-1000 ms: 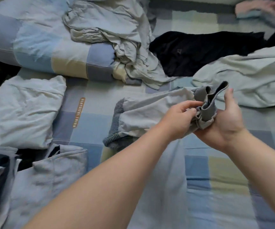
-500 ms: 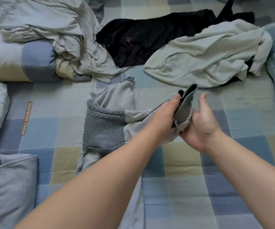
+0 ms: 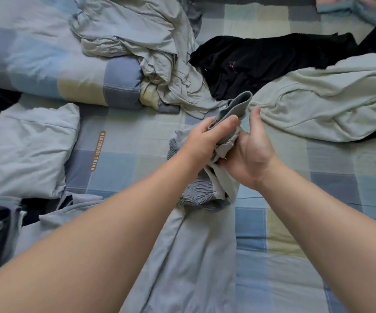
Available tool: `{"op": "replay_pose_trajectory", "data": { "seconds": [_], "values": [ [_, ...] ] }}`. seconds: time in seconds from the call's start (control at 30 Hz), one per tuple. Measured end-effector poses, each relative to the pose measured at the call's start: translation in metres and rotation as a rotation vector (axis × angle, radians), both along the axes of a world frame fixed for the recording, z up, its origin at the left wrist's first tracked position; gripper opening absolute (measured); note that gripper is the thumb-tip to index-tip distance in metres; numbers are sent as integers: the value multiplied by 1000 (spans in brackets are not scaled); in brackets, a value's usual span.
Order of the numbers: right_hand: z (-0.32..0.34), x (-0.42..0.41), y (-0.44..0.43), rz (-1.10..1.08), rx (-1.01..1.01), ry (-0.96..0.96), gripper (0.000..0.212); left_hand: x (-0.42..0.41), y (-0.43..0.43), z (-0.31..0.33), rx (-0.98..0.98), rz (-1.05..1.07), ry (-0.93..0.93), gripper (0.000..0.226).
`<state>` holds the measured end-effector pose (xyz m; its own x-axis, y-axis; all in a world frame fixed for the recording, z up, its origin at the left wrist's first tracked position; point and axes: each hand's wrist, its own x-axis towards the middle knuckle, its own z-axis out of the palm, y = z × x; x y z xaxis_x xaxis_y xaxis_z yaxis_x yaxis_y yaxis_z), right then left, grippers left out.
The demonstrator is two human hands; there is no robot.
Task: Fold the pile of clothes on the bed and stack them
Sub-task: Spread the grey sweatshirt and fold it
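Grey knit garment (image 3: 235, 106) is sitting bunched betw. both hands, mid-bed. L hand (image 3: 205, 141) is clenching the wad. R hand (image 3: 253, 154) is cupping it opposite, thumb up, fingers hidden, so grip cannot be told. Long axis is running from the grip down toward the person, with the ribbed band (image 3: 196, 193) drooping onto the checked sheet (image 3: 272, 233). Cloth is looking soft and crumpled.

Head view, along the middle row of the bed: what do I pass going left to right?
In order: folded pale garment → orange lettering → left hand, gripping the grey garment → right hand → crumpled pale green top.
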<state>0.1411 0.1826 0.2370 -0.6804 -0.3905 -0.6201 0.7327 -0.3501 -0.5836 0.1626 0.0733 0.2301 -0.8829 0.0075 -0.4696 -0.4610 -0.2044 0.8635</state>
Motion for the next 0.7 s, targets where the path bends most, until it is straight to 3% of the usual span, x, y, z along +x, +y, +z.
{"op": "replay_pose_trajectory", "data": {
  "seconds": [0.37, 0.47, 0.7],
  "values": [
    [30, 4, -330, 231, 7, 77, 92, 27, -314, 43, 34, 369, 30, 34],
    [29, 14, -410, 304, 69, 77, 97, 40, -390, 40, -9, 429, -6, 42],
    [4, 28, -467, 375, 116, 53, 96, 66, -451, 11, -13, 445, -75, 38]
  ]
}}
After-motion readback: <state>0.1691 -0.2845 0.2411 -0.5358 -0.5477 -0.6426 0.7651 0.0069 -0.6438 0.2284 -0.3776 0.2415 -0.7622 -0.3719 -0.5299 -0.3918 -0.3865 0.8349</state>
